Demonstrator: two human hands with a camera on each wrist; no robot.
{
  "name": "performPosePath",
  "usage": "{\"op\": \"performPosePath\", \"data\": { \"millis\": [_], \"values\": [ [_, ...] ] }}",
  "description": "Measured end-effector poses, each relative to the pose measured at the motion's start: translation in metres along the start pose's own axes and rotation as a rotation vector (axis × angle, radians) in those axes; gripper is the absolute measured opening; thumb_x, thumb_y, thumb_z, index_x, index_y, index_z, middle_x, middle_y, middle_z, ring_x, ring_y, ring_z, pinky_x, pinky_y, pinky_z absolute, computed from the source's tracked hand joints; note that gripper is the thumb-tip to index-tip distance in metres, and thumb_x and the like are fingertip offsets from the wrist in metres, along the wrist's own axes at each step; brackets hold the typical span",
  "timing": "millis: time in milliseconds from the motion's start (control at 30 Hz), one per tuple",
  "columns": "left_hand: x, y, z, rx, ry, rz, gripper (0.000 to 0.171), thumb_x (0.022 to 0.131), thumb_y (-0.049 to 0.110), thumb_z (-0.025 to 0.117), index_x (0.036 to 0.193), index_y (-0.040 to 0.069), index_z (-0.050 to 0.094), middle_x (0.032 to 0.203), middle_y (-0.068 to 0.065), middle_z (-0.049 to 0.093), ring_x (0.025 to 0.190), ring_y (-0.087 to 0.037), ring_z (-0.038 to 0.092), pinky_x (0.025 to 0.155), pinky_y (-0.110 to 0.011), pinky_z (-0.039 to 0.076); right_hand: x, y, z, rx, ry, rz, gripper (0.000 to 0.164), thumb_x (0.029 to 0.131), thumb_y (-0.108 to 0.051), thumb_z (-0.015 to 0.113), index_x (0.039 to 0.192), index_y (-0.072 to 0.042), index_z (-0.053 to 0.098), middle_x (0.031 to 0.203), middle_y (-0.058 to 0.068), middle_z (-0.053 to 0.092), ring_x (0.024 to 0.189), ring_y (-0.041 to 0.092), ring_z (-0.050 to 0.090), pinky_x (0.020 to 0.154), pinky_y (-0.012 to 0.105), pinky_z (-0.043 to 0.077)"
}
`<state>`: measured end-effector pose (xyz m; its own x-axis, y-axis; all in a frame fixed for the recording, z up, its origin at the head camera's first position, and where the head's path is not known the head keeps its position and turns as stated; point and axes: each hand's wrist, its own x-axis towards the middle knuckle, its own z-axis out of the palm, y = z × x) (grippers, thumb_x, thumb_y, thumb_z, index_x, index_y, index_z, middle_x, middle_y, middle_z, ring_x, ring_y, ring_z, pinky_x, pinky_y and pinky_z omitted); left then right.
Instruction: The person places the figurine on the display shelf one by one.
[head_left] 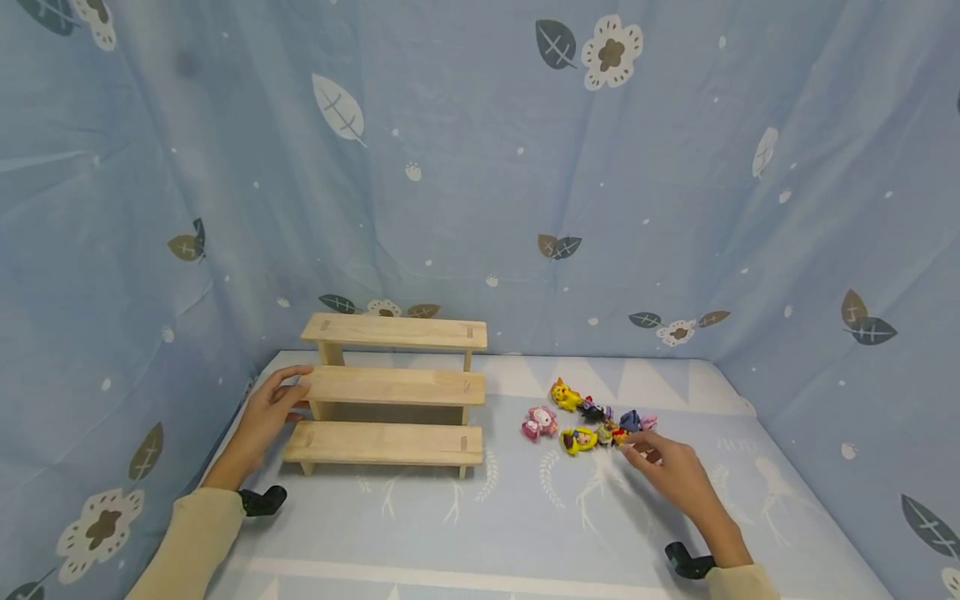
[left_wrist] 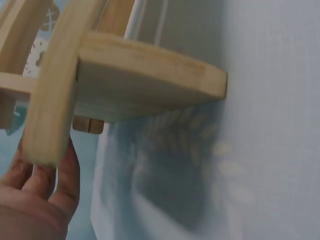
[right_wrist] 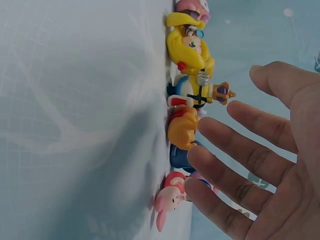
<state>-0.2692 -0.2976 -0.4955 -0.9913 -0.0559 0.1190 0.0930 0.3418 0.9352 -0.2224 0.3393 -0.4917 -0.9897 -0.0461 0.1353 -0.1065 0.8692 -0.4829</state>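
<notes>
My left hand (head_left: 262, 417) grips the left end of the middle board of a three-tier wooden stand (head_left: 396, 386). In the left wrist view, the fingers (left_wrist: 40, 180) curl at the end of a board (left_wrist: 52, 100); the thumb is hidden there. Over on the right, my right hand (head_left: 671, 471) hovers at a cluster of small toy figures, its fingers extended and spread in the right wrist view. Closest to those fingertips are an orange figure (right_wrist: 182, 128), a crowned figure (right_wrist: 195, 92) and a pink long-eared figure (right_wrist: 170, 197). Whether a fingertip touches one, I cannot tell.
A pink-and-white figure (head_left: 540, 422), a yellow cat-like figure (head_left: 566, 395) and a yellow-hooded figure (head_left: 579, 440) lie between the stand and the right hand. Blue patterned curtain (head_left: 480, 183) encloses the back and sides of the cloth-covered table (head_left: 480, 542).
</notes>
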Motion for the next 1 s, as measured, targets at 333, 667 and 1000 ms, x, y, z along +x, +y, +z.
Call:
{"op": "performPosePath", "data": {
  "millis": [333,667,1000],
  "values": [
    [0.013,-0.009,-0.001,-0.025,-0.017,-0.013,0.058,0.103,0.052,0.058,0.151,0.022,0.05,0.136,-0.015,0.055,0.1,-0.015,0.064,0.081,-0.04,0.059,0.006,0.0,0.005,-0.004,0.015,0.018,0.029,0.096,-0.037,0.074,0.114,-0.014,0.076,0.1,0.0,0.075,0.083,0.015,0.066,0.071,0.036,0.054],
    [0.013,-0.017,-0.003,-0.036,-0.02,0.012,0.055,0.104,0.049,0.058,0.151,0.023,0.05,0.124,-0.003,0.06,0.098,-0.011,0.064,0.081,-0.034,0.059,0.01,-0.003,0.01,0.039,0.049,0.032,0.031,0.097,-0.037,0.074,0.116,-0.012,0.075,0.104,0.004,0.075,0.087,0.019,0.067,0.074,0.041,0.055],
    [0.017,-0.022,-0.005,-0.087,-0.054,0.025,0.051,0.104,0.045,0.059,0.15,0.024,0.051,0.116,0.009,0.063,0.096,-0.01,0.067,0.08,-0.036,0.059,0.015,-0.004,0.015,0.086,0.071,0.014,0.03,0.093,-0.026,0.079,0.117,-0.009,0.073,0.105,0.006,0.074,0.078,0.014,0.062,0.065,0.031,0.049]
  ]
}}
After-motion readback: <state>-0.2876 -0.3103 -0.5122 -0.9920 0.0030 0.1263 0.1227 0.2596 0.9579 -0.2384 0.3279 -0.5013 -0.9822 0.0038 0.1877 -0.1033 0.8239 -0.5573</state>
